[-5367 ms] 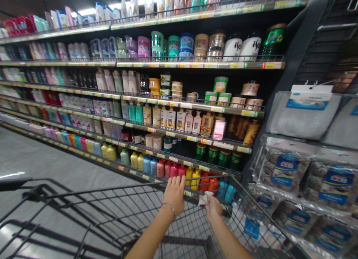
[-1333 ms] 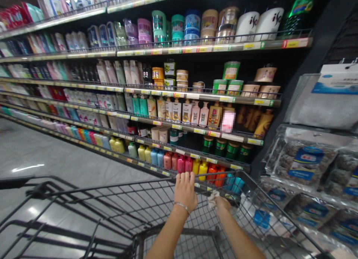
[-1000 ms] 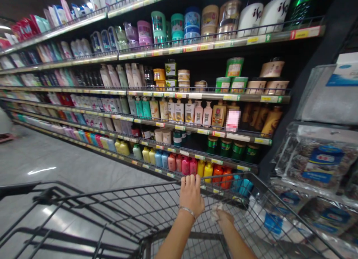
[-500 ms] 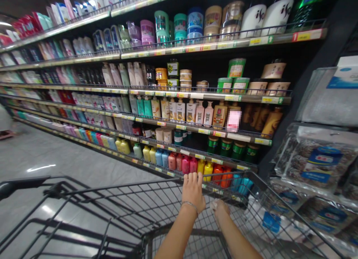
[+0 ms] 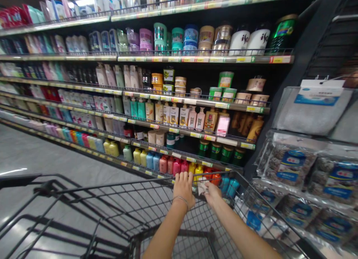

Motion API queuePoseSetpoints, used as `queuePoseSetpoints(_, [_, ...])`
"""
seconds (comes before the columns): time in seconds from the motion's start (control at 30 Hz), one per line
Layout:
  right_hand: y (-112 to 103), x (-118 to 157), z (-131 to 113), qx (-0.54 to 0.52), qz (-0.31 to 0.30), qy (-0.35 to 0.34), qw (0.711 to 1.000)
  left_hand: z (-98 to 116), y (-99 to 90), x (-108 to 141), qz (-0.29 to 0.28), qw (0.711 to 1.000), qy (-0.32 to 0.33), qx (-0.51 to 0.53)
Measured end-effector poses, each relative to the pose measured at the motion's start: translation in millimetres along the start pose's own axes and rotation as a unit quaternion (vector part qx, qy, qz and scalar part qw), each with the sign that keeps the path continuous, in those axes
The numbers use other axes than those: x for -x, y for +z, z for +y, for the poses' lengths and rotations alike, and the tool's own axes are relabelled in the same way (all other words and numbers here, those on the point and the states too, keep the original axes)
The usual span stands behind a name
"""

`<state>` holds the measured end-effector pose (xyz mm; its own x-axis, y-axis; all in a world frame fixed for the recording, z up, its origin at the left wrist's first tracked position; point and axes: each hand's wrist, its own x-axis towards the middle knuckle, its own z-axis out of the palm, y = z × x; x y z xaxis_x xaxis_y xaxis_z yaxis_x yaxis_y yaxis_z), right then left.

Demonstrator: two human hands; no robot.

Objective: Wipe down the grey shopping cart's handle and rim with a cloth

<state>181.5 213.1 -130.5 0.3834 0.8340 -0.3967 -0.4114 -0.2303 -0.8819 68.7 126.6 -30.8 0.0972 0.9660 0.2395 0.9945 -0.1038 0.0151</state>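
Note:
A black wire shopping cart (image 5: 125, 185) fills the lower part of the view. On its top rim rests my left hand (image 5: 183, 192), fingers curled over the bar and a thin bracelet at the wrist. Just to the right, my right hand (image 5: 214, 194) pinches a crumpled whitish cloth or tissue (image 5: 202, 186) near the same rim. The cloth overlaps the rim in view; whether it touches the wire I cannot tell.
Beyond the cart runs a long shelf unit (image 5: 207, 59) with several tiers of bottles and jars. Small coloured bottles (image 5: 163, 164) line its lowest tier. Packaged scouring pads (image 5: 291, 162) hang at the right. Grey floor (image 5: 92, 160) shows at the left.
My right hand has risen toward the rim, bringing the crumpled cloth up beside my left hand. The view has shifted slightly, and my left hand stays on the rim.

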Motion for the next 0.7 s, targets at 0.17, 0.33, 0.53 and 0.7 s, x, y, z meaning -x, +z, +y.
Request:
queuePoseSetpoints(0.17, [-3.4, 12.0, -9.1, -0.039, -0.005, 0.002, 0.999, -0.4, -0.8, 0.7, 0.004, 1.0, 0.0, 0.011])
queuePoseSetpoints(0.33, [-19.3, 12.9, 11.2, -0.036, 0.021, 0.008, 0.999, -1.5, 1.8, 1.4, 0.005, 1.0, 0.002, 0.013])
queuePoseSetpoints(0.53, [-31.9, -2.2, 32.3, 0.005, 0.023, -0.007, 1.0, -3.5, 7.3, 1.6, 0.017, 0.999, 0.002, 0.033])
queuePoseSetpoints(0.7, [-46.7, -13.1, 53.6, 0.056, 0.04, -0.01, 0.998, -3.5, 11.6, 2.7, 0.029, 0.999, 0.004, 0.031])
